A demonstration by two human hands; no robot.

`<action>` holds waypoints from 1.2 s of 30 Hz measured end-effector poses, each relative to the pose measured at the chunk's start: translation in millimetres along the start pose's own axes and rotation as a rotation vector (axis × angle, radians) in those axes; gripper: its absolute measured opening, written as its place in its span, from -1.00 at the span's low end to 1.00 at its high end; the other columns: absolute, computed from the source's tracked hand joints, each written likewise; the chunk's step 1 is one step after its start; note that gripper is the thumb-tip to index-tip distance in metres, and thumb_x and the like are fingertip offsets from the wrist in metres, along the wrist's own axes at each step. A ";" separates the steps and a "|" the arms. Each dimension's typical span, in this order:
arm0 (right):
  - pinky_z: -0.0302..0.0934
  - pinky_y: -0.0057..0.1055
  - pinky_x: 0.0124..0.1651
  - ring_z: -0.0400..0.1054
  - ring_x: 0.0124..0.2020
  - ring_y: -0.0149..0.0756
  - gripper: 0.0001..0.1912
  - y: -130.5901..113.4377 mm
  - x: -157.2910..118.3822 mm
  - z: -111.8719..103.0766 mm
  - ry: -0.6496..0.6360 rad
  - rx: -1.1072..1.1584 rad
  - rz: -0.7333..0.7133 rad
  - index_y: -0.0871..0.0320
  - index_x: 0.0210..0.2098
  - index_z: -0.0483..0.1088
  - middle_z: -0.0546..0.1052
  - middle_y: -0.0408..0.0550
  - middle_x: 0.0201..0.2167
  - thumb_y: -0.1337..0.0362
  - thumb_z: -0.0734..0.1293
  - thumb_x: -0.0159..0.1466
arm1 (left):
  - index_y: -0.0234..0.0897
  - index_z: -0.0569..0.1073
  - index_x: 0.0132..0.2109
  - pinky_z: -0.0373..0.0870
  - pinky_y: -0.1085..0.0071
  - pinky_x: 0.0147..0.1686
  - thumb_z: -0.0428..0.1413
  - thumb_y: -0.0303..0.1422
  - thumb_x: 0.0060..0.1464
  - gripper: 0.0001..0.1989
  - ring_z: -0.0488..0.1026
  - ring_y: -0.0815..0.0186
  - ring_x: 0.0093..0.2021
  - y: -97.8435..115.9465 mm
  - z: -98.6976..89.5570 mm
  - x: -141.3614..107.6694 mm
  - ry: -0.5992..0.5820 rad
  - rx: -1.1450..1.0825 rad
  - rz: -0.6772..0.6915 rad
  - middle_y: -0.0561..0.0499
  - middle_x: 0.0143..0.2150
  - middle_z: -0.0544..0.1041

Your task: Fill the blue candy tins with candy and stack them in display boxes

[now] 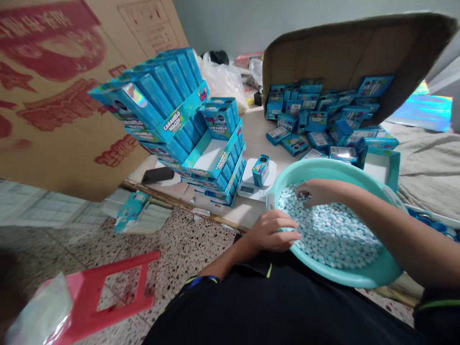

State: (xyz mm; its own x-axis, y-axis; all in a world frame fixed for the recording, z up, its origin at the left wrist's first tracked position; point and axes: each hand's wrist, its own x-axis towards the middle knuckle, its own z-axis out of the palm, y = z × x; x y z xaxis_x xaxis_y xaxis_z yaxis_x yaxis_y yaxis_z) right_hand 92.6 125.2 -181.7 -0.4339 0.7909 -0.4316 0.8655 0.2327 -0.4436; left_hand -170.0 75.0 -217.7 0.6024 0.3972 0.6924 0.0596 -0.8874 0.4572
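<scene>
A turquoise plastic basin (323,167) holds a mass of small pale blue and white candies (338,235). My left hand (276,230) grips the basin's near-left rim, with fingers bent over the edge. Inside, my right hand (318,191) reaches down into the candies. Its fingers are curled among them and their tips are partly hidden. Just left of the basin, one small blue candy box (260,170) stands upright on a white scale (247,190), whose display is too small to read.
Display trays (176,120) of blue boxes are stacked at the left, near a dark phone (158,175). A tipped carton (323,52) spills blue boxes behind the basin. An open blue tray (381,165) lies right. A red stool (108,292) is on the floor.
</scene>
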 end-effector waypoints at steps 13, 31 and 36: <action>0.14 -0.37 -0.28 0.38 -0.42 -0.35 -0.88 21.1 -6.8 -13.8 0.074 0.055 0.029 0.04 -0.38 0.56 0.60 -0.07 -0.40 0.35 0.38 0.25 | -0.07 0.55 -0.18 0.45 0.37 -0.36 0.05 -0.12 0.19 -0.76 0.56 0.39 -0.44 -21.5 34.0 -16.8 -0.082 -0.066 0.130 0.07 -0.38 0.63; 0.14 -0.34 -0.30 0.40 -0.35 -0.23 -0.88 18.7 2.7 -10.8 -0.085 0.040 0.179 0.10 -0.31 0.55 0.60 -0.01 -0.31 0.26 0.36 0.24 | -0.27 0.52 -0.20 0.36 0.33 -0.27 0.02 -0.37 0.34 -0.81 0.45 0.22 -0.19 -56.8 -49.2 -36.6 -0.275 0.636 -0.255 -0.08 -0.23 0.54; 0.16 -0.33 -0.24 0.41 -0.27 -0.18 -0.81 10.4 1.0 -13.9 -0.101 0.008 0.155 0.14 -0.25 0.53 0.59 0.00 -0.26 0.20 0.32 0.24 | -0.24 0.53 -0.18 0.30 0.36 -0.30 0.07 -0.26 0.34 -0.81 0.42 0.23 -0.16 -81.3 -33.6 -31.0 -0.343 0.686 -0.316 -0.06 -0.19 0.53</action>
State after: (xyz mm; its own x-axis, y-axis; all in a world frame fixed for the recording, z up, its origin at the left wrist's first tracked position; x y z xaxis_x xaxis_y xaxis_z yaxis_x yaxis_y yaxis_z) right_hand 104.7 136.2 -175.8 -0.3184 0.7562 -0.5717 0.9222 0.1074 -0.3715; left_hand -220.3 142.7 -257.5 0.6787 0.6569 0.3286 0.6722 -0.7358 0.0826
